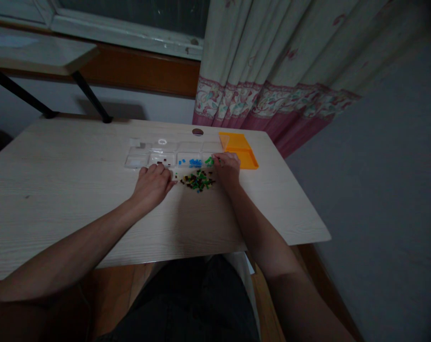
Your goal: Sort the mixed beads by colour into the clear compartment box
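A clear plastic compartment box [162, 153] lies open on the table. Its near row holds a few dark pieces, a group of blue pieces [195, 163] and some green pieces [208, 161]. In front of it is a mixed pile of small pieces [198, 181], mostly green and dark with some yellow and blue. My left hand [153, 182] is at the box's front edge, fingers curled beside the dark pieces, fingertips partly hidden. Over the green pieces, my right hand [229, 167] has its fingers pinched together; what they hold is too small to make out.
An orange tray [249, 160] lies just right of the box. A small dark round object [197, 132] is near the table's back edge. A raised shelf [40, 52] on black legs stands at the back left, and a curtain [272, 71] hangs behind.
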`<state>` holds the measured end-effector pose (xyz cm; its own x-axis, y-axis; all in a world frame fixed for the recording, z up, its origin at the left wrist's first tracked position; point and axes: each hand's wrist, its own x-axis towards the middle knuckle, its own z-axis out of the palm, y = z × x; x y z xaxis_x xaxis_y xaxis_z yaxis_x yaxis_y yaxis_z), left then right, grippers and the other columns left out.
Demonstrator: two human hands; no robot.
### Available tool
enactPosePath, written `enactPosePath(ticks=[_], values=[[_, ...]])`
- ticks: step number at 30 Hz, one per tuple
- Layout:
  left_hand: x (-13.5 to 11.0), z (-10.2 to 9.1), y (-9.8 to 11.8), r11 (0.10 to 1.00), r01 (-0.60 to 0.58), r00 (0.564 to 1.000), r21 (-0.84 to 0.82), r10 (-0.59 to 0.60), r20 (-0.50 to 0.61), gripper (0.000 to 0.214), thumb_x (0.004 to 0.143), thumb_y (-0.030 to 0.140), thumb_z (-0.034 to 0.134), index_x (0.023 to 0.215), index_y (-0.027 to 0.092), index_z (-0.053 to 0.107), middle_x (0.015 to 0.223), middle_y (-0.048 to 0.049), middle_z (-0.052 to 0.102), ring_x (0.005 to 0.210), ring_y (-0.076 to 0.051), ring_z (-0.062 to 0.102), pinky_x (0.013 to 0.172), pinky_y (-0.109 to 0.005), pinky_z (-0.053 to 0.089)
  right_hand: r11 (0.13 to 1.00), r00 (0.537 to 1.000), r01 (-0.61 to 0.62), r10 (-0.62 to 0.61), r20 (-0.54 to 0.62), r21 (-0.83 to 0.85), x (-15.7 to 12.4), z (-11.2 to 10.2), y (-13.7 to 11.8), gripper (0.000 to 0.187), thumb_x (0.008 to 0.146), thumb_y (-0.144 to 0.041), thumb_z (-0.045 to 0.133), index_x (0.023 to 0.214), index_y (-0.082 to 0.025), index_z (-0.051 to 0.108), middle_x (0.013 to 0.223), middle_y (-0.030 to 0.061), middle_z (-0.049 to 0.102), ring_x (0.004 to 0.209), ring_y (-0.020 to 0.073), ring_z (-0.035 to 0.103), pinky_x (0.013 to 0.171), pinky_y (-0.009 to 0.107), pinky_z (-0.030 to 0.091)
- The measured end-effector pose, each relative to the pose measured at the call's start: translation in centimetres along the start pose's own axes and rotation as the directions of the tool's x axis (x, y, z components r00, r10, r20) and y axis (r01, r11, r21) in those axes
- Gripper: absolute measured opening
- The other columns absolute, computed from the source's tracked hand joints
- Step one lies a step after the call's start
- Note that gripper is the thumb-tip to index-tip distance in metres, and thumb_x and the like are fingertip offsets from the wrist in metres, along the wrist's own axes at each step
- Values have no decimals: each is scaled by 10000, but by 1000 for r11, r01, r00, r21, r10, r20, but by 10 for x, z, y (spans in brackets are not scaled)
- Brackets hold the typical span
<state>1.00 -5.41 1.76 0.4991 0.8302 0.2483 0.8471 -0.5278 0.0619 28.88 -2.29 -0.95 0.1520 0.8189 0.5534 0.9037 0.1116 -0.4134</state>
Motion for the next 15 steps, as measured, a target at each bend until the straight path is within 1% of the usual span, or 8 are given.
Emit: enactPosePath(ticks=[4,8,11,15], values=[[1,2,1,999,-18,1000,38,18,-5,264,987,412,568,999,169,674,1103,-168,642,1103,-361,550,882,-464,375,1000,1000,2,-2,1,6,0,1,0,221,977,-288,560,984,-248,778,1047,55,766,1040,254,605,972,413,409],[1,3,1,1000,-19,1000,19,19,-14,239,984,392,567,1005,178,671,1112,-165,639,1123,-356,539,897,-461,371,1000,1000,-11,11,26,18,1,1,1,229,981,-290,551,978,-247,775,1043,58,766,1043,253,607,968,416,410],[1,3,1,1000,-20,1000,2,20,-19,230,986,381,562,1019,180,668,1114,-164,637,1125,-355,536,901,-459,372,1000,1000,-5,4,23,27,1,1,1,231,983,-300,549,983,-248,774,1047,59,764,1045,252,606,972,419,408],[1,2,3,999,-52,998,-15,51,-27,236,1002,361,529,1034,173,668,1106,-167,634,1119,-356,534,899,-468,372,1000,1000,-5,5,23,21,0,1,1,251,994,-309,532,985,-251,777,1045,52,764,1038,247,605,973,413,404]])
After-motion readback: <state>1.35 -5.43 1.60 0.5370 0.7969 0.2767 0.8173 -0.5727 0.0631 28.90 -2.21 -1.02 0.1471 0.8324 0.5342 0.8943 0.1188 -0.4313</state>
